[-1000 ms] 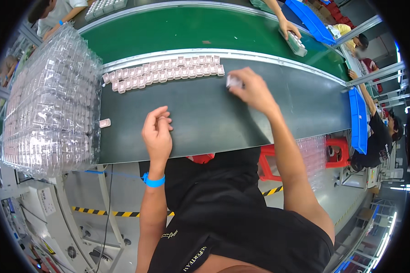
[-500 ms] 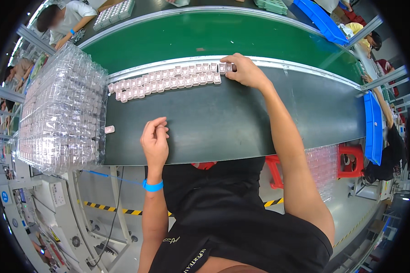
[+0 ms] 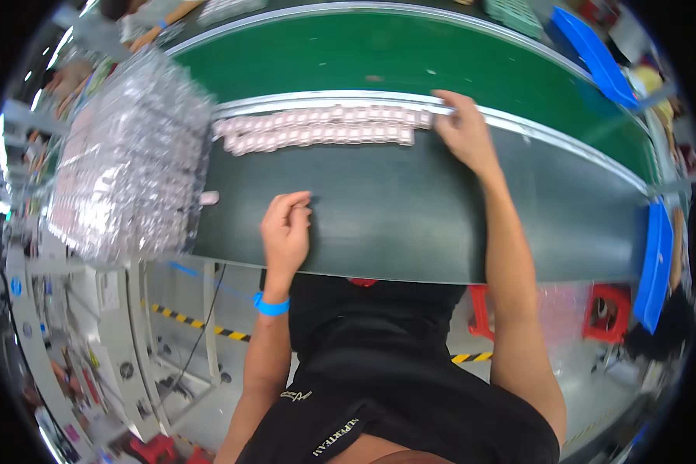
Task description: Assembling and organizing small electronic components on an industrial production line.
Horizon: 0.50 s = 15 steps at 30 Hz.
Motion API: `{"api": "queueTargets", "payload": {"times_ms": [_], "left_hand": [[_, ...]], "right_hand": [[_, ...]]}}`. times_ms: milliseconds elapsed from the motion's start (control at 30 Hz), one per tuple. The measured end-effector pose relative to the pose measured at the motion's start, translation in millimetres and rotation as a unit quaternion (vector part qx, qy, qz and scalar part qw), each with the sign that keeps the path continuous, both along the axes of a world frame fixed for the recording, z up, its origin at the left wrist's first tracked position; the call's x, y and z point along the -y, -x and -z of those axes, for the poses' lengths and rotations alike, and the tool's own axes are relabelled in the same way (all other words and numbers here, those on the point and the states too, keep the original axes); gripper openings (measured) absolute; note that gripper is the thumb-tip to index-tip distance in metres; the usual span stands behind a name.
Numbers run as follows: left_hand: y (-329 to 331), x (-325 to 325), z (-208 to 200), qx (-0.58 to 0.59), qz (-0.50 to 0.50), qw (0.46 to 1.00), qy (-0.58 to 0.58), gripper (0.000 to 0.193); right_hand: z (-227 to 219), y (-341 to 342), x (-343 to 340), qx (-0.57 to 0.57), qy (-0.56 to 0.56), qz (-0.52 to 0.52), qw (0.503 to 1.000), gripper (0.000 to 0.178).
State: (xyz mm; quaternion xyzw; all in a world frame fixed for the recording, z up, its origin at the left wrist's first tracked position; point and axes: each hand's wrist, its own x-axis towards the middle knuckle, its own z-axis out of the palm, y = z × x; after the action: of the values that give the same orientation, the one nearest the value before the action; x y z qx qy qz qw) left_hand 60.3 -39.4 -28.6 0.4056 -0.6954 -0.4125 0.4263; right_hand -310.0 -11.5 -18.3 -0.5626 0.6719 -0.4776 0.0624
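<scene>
Two long rows of small pale-pink square pieces lie side by side along the metal rail on the dark work surface. The far row reaches further right than the near one. Just beyond its right end is my right hand, thumb and forefinger spread, with nothing visible between them. My left hand hovers over the near part of the surface, palm inward. Its fingers are loosely bent, a gap shows between thumb and forefinger, and I see nothing in it. A single pink piece lies apart at the left.
A tall stack of clear plastic trays stands at the left end. Behind the metal rail runs a green belt. Blue bins hang at the right edge. Other people are at work across the belt.
My right hand has come off the end pieces and moved slightly right. The gap in the far row looks closed. My left hand keeps its pose; the whole view has shifted and blurred.
</scene>
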Motion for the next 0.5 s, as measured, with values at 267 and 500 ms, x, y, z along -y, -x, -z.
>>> {"api": "queueTargets", "payload": {"times_ms": [267,500], "left_hand": [[20,-39,-78,-0.015,0.173,0.985,0.011,0.02],[41,-104,-153,-0.441,0.556,0.544,-0.448,0.024]], "right_hand": [[24,14,-1,0.009,0.0,0.096,0.995,0.034],[47,27,8,0.028,-0.001,0.091,0.995,0.036]]}}
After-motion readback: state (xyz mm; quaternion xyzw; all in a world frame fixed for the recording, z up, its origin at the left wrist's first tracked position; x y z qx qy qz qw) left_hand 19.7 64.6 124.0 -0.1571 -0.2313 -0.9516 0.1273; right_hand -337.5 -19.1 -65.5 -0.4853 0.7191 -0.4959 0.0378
